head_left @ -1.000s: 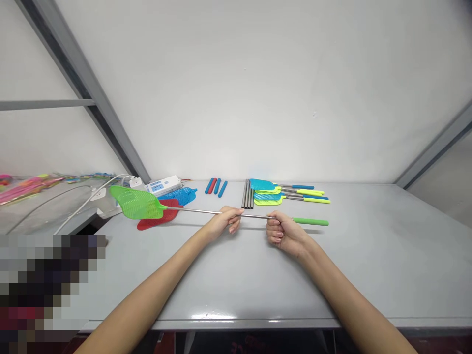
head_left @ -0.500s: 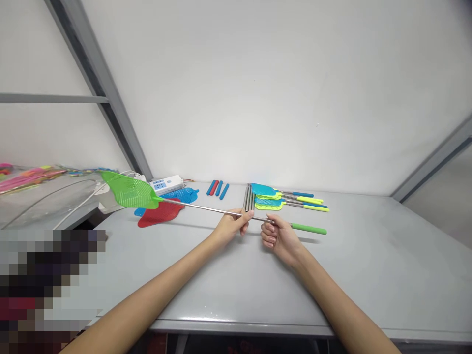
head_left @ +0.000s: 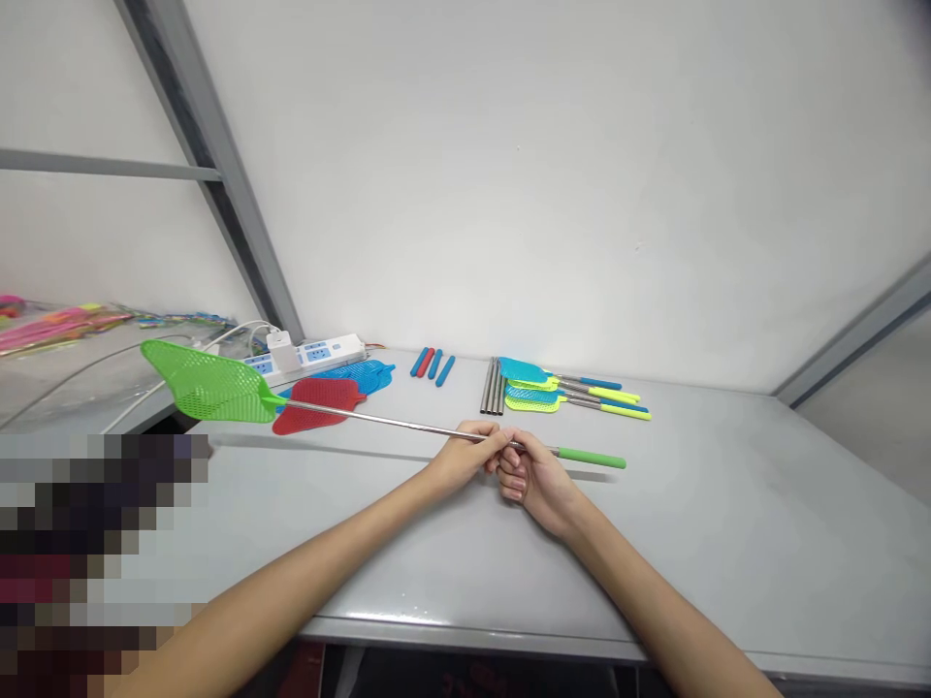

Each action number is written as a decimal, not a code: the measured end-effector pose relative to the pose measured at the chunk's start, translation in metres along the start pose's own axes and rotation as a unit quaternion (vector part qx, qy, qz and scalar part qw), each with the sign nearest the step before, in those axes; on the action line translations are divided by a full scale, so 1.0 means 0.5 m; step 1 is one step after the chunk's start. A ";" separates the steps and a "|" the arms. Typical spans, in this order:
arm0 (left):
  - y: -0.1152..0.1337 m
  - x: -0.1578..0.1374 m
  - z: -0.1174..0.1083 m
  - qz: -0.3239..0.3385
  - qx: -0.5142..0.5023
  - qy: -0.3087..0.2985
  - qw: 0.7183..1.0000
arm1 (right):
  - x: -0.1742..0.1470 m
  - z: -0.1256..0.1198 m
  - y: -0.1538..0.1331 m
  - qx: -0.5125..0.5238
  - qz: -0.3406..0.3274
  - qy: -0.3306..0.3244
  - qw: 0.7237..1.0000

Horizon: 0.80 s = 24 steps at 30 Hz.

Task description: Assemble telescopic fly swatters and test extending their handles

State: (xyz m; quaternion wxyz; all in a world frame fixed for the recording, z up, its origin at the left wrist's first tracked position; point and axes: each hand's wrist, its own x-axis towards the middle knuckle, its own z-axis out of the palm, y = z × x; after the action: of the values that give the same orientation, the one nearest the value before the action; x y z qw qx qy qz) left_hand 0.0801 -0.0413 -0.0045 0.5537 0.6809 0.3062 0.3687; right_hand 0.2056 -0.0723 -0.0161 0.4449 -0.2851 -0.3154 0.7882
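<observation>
Both hands grip the thin metal rod of a green fly swatter [head_left: 218,386], held level above the table. Its perforated leaf-shaped head points left and its green handle [head_left: 593,459] sticks out to the right. My left hand [head_left: 469,456] is closed around the rod near its middle. Touching it, my right hand [head_left: 534,480] is closed around the rod just left of the green handle. Beneath the swatter's rod lie a red swatter head [head_left: 316,405] and several blue swatter heads [head_left: 356,375].
Blue and red handle grips [head_left: 434,364] lie near the wall. Several metal tubes [head_left: 493,388] sit beside stacked blue and yellow fly swatters [head_left: 534,399]. A white power strip [head_left: 331,351] with cables is at the back left. A pixelated area covers the lower left.
My right hand has moved left along with the green handle and now meets my left hand. The swatter's head has shifted further left, and the view has turned slightly.
</observation>
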 end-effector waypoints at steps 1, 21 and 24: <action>-0.001 0.001 0.000 0.001 0.003 0.001 1.000 | 0.000 0.000 0.000 -0.001 0.000 0.002 1.000; -0.004 0.004 0.001 -0.049 0.008 -0.001 0.999 | 0.002 0.002 0.002 -0.003 0.010 0.058 0.998; -0.003 0.004 0.001 -0.062 -0.001 -0.011 0.998 | 0.001 0.002 0.001 -0.007 0.005 0.067 0.998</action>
State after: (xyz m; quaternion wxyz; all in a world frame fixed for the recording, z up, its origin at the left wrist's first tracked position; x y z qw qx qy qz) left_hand 0.0817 -0.0394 -0.0059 0.5791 0.6643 0.3415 0.3267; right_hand 0.2046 -0.0724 -0.0160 0.4593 -0.3414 -0.2892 0.7674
